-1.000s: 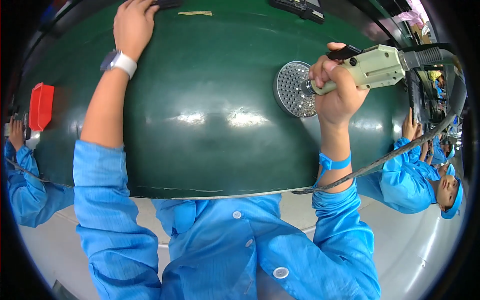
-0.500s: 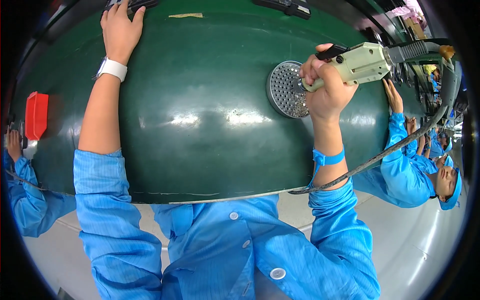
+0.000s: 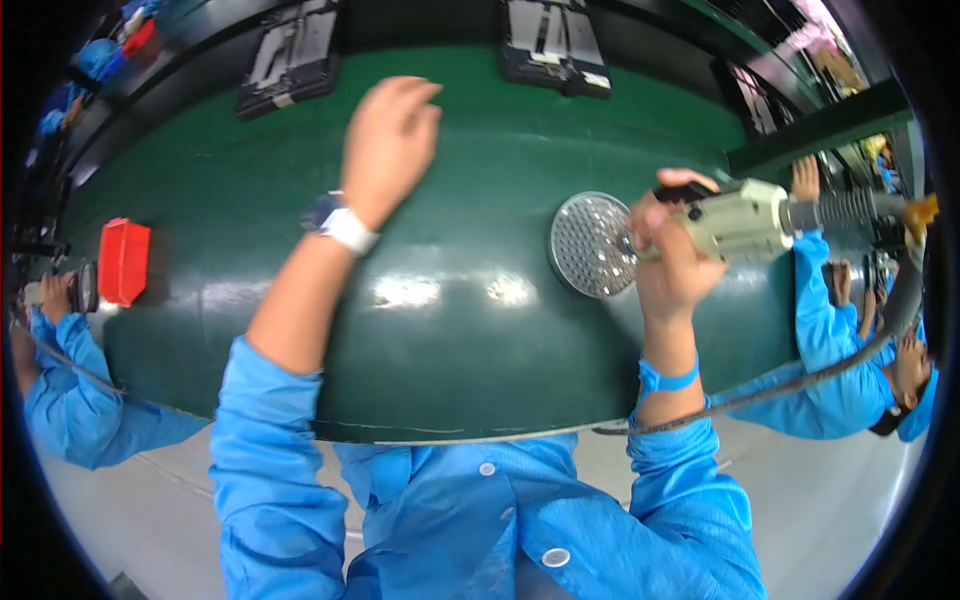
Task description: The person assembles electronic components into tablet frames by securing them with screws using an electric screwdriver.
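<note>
My right hand (image 3: 672,240) is closed around a pale green electric screwdriver (image 3: 745,222) with a black lever and a thick grey cable. The screwdriver's tip points left, at the edge of a round grey dish (image 3: 585,240) with a perforated top and small shiny pieces on it, probably screws. Over the green bench, my left hand (image 3: 390,140) is slightly blurred, its fingers loosely bent to the right and the thumb apart. No object shows in it, though its underside is hidden. Beyond the hands lie two black rectangular units, one at the left (image 3: 290,60) and one at the right (image 3: 555,50).
A red bin (image 3: 124,262) stands on the green bench (image 3: 450,350) at the left. The grey cable (image 3: 800,385) runs across my right forearm. Co-workers in blue sit on both sides; one's hand (image 3: 806,180) is at the right. A dark metal bar (image 3: 825,125) crosses the far right.
My left hand has left the black unit at the far left and moved right and nearer. A pale strip on the bench is out of sight. The view has shifted, showing more of the far side.
</note>
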Demonstrator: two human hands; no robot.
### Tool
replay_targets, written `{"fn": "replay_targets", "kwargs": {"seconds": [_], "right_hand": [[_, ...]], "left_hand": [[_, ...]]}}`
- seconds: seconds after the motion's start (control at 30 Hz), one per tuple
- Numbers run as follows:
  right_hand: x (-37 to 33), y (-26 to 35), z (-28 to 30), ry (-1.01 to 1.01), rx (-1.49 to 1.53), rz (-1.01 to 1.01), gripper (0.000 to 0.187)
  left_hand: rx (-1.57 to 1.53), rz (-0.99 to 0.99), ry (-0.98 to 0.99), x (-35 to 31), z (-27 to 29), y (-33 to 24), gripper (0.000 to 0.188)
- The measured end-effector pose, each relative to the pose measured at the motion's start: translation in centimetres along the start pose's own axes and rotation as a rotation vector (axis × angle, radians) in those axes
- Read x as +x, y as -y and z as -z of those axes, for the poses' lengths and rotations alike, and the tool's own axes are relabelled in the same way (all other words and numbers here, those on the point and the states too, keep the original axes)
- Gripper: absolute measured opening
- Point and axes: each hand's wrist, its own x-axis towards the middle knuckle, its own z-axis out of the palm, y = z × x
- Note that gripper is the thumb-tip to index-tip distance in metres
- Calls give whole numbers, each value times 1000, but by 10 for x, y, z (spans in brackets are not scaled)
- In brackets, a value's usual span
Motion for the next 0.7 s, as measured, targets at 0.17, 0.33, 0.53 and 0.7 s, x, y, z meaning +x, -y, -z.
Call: {"fn": "replay_targets", "kwargs": {"seconds": [0.17,0.33,0.53,0.7], "right_hand": [[-8,-1,3,22,-124,18,30],[-9,0,6,13,-178,13,32],[-9,-7,7,12,-233,20,35],[-9,-11,8,-8,-186,14,36]], "left_hand": [[-26,257,181,38,-69,-45,62],[11,258,204,84,-111,-34,68],[-449,377,-5,85,-107,-7,56],[-607,634,-130,59,-68,0,30]]}}
